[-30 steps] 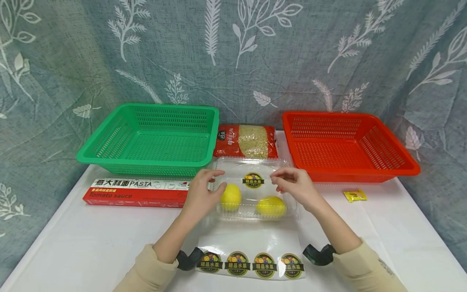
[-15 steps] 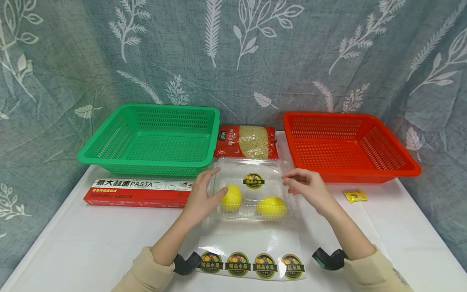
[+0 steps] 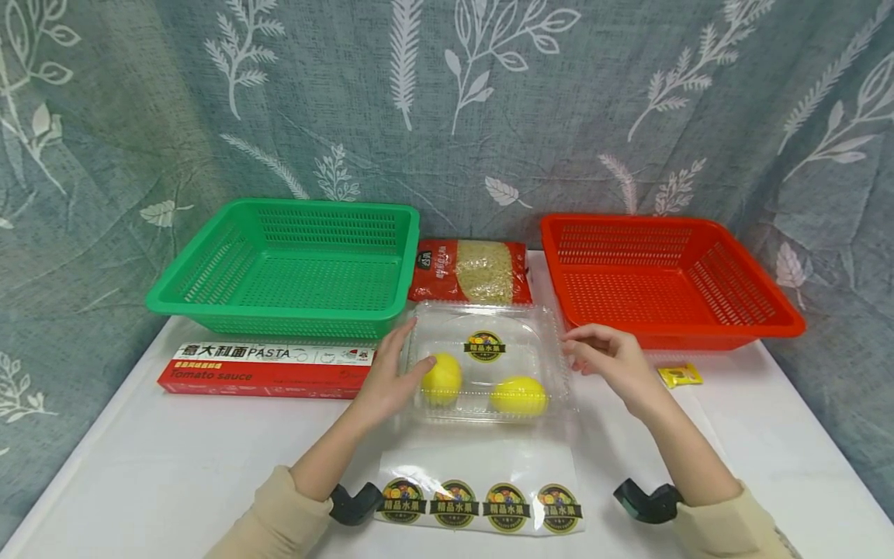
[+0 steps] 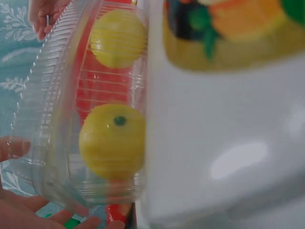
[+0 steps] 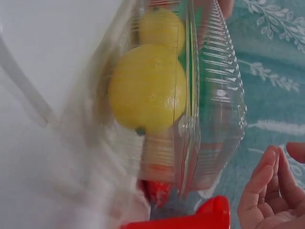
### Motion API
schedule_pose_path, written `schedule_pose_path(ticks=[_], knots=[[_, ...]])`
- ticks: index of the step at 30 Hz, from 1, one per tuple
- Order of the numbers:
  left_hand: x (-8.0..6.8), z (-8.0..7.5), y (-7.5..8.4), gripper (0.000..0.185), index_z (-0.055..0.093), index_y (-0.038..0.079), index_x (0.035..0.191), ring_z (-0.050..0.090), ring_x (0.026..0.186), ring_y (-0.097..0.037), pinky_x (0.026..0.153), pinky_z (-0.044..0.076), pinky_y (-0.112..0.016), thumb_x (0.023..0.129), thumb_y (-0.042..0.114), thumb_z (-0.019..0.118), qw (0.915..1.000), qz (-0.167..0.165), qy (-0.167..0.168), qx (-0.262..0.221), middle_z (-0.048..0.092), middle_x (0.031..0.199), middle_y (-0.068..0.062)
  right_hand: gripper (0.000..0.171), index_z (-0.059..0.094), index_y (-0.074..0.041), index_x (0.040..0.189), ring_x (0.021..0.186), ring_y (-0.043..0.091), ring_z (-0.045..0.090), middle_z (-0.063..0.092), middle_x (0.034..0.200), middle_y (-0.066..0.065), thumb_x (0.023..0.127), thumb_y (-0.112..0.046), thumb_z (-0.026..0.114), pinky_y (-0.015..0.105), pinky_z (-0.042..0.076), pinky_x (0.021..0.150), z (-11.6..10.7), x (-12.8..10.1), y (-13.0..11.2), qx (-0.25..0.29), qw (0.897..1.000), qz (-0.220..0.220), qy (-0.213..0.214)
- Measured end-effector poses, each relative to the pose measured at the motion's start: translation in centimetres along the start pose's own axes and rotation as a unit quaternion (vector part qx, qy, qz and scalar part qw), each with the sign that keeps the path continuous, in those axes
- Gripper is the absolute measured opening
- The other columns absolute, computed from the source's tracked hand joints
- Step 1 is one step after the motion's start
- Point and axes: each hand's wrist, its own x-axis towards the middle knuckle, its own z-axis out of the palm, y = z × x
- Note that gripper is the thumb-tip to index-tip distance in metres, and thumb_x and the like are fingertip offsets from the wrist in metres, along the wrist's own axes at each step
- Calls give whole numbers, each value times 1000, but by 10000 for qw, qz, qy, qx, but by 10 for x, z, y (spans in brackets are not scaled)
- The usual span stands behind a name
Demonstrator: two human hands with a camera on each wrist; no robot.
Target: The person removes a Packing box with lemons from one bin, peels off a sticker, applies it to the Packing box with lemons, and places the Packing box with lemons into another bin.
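A clear plastic clamshell box (image 3: 513, 322) stands at the middle of the table, closed, with two lemons (image 3: 441, 379) inside. A round black and gold fruit sticker (image 3: 484, 346) lies on its lid. My left hand (image 3: 391, 379) is at the box's left side, its fingers along the edge and its thumb beside the near-left lemon (image 4: 112, 140). To the right of the box, apart from it, my right hand (image 3: 615, 365) hovers with loosely bent fingers (image 5: 267, 171) and nothing between them. In front lies a glossy backing sheet (image 3: 482, 462) bearing a row of several matching stickers.
A green basket (image 3: 279, 322) stands at the back left and a red basket (image 3: 670, 335) at the back right. Between them lies a red pasta bag (image 3: 440, 272). A pasta box (image 3: 258, 373) is at the left, a small yellow packet (image 3: 680, 376) at the right.
My right hand has moved from above the lid to the right, off the box. My left hand has lowered slightly to the box's left side. The box and sticker have stayed put.
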Motion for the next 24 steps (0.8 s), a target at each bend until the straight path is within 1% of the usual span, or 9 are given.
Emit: schedule_pose_path(ticks=[5,11,14,18,21,24], knots=[[5,0,-5,67,19,11,146,29,128,-39,102,27,-54,90,20,55,9995,58,-26,-294,15,148,-16,30,58,9,108,71,13,60,64,96,16,90,-15,58,23,52,67,-5,-2,4,-39,10000,-52,56],[7,2,-8,73,13,13,147,25,130,-39,103,23,-56,89,21,57,9987,48,-156,-481,10,151,-11,32,58,7,110,73,12,60,62,97,18,90,-18,58,23,52,68,-12,-5,7,-190,9997,-23,170],[8,4,-10,76,11,15,147,22,131,-40,103,22,-57,88,22,59,9985,-35,-192,-518,8,152,-11,33,57,7,110,74,11,59,63,96,13,90,-19,58,23,52,68,-16,-7,8,-199,9996,2,215],[8,6,-12,79,9,16,148,20,133,-40,104,21,-55,88,22,60,9977,-51,-166,-658,6,152,-9,35,56,8,112,76,10,59,64,93,2,91,-21,58,22,52,69,-22,-9,11,-203,9993,31,320],[9,8,-13,79,8,14,148,17,134,-38,106,20,-50,88,19,60,9966,26,-140,-817,4,152,-8,36,56,7,113,76,10,59,63,93,-1,91,-22,58,22,52,69,-27,-10,13,-253,9989,65,394],[9,9,-14,78,9,16,148,14,135,-36,107,18,-50,88,18,59,9959,-35,-114,-900,4,153,-7,37,56,6,113,76,12,59,63,96,4,91,-24,57,21,52,70,-31,-10,16,-315,9984,125,451]])
